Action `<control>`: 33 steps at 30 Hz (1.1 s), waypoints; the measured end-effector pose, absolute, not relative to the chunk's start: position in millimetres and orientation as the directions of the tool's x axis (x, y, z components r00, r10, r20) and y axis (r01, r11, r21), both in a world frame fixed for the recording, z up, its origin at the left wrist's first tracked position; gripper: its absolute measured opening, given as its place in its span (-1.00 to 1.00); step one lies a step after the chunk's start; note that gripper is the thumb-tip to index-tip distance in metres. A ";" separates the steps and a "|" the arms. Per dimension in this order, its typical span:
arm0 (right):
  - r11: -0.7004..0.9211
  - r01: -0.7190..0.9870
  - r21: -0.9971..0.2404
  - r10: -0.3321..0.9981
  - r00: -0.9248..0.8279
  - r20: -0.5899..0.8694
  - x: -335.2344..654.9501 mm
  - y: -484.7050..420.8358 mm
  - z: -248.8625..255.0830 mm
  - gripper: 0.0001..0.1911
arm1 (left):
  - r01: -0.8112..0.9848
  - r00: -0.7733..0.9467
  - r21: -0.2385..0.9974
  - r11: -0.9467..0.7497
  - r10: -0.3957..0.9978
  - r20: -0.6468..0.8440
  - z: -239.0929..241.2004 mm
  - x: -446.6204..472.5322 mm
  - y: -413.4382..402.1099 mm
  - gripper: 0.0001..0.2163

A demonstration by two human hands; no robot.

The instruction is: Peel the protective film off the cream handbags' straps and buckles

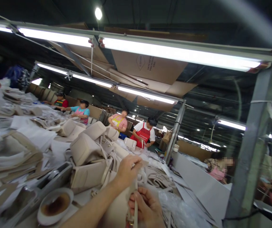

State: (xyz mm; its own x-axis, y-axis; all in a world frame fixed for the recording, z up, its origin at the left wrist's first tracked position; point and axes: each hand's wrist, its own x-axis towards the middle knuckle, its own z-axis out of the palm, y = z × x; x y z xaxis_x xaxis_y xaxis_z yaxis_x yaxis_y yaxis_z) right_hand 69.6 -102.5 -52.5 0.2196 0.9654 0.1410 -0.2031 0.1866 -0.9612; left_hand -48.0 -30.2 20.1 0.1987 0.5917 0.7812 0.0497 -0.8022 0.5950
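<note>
Nearest the camera, the wearer's left hand reaches in above the right hand. Between thumb and fingertips the right hand pinches a narrow pale strap, at lower centre, over a beige piece. The left hand's fingers curl at the strap's upper end; whether they grip it cannot be told. Placing 2 hands along it probably keeps the strip straight and steady. Its long axis runs almost vertically in view, the lower end toward the wearer, the upper end pointing away. Left of the forearm, a white bowl of brown liquid sits probably within easy reach. Beyond it, beige bags lie heaped, seemingly leaving the hands room.
</note>
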 end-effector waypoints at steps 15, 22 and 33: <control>0.185 -0.030 -0.982 0.983 0.010 0.185 67.3 -125.1 -20.9 -0.52 | -0.026 0.296 0.705 -0.709 0.668 0.683 -18.6 -74.7 -82.9 -0.76; 0.245 -0.027 -0.969 0.953 0.191 0.235 67.4 -122.1 -19.8 -0.62 | -0.412 0.305 0.864 -0.289 0.850 0.430 -18.9 -74.4 -73.4 -0.70; 0.331 -0.090 -0.939 0.911 0.288 0.294 59.5 -115.8 -20.0 -0.37 | -0.042 0.442 0.979 -0.198 0.875 0.196 -14.5 -81.8 -70.9 -0.76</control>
